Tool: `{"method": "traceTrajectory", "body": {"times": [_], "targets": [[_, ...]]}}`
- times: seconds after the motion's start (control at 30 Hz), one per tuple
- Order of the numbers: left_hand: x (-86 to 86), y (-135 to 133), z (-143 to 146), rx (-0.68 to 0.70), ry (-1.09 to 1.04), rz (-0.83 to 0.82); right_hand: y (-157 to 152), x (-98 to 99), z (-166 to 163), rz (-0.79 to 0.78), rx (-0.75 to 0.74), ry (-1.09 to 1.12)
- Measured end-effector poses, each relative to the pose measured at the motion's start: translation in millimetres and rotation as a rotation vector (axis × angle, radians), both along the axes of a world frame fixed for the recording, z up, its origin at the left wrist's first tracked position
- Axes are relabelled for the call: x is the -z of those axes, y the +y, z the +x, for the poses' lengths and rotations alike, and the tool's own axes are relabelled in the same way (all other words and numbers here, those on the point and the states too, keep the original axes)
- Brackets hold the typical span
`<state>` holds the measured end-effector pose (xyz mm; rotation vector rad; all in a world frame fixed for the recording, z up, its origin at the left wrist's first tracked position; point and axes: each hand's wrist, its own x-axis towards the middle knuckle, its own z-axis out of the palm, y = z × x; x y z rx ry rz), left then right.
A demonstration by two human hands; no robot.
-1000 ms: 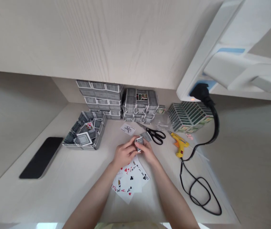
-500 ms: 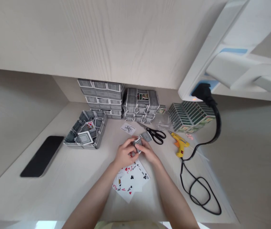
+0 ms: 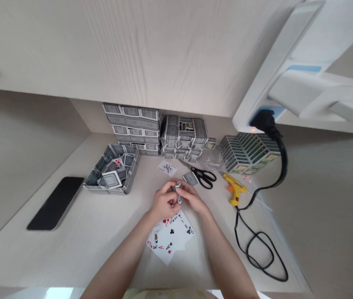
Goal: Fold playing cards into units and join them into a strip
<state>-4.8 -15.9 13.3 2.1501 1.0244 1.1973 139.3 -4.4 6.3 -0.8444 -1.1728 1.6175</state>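
Observation:
Between my two hands is a folded playing card [image 3: 178,193] with a grey patterned back, held nearly on edge. My left hand [image 3: 163,202] is closed round its left side, and a bit of red shows by the fingers. My right hand [image 3: 191,197] pinches it from the right with the thumb on its face. Loose playing cards [image 3: 176,234] lie face up in an overlapping pile just below my hands, between the forearms. A face-down card [image 3: 190,178] lies above my right hand, beside black-handled scissors [image 3: 205,177]. A joker card [image 3: 167,167] lies farther back.
At left, a box made of cards [image 3: 126,185] holds loose cards, near a black phone [image 3: 55,203]. Stacked card boxes [image 3: 135,124] and card bundles [image 3: 184,137] stand behind. A yellow glue gun [image 3: 234,189] with a black cord [image 3: 259,232] lies right, below a power strip [image 3: 241,120].
The folded card has turned in my fingers and now stands more upright and narrower to view. Both hands stay in nearly the same place.

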Motion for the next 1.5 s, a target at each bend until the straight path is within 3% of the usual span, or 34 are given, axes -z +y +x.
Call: {"method": "traceTrajectory", "body": {"times": [0.3, 0.53, 1.03, 1.5], "targets": [[-1.0, 4, 0, 0.042, -0.086, -0.245, 2, 1.7, -1, -0.007, 0.095, 0.025], [-8.2, 7, -3, 0.048, -0.081, -0.162, 1, -2.0, -2, 0.0, 0.091, 0.045], [-6.5, 2, 2, 0.048, -0.146, -0.15, 1, -8.7, -3, -0.036, 0.046, 0.136], [-5.8, 5, 1, 0.04, -0.159, -0.136, 1, -6.9, -6, -0.141, 0.178, 0.148]]}}
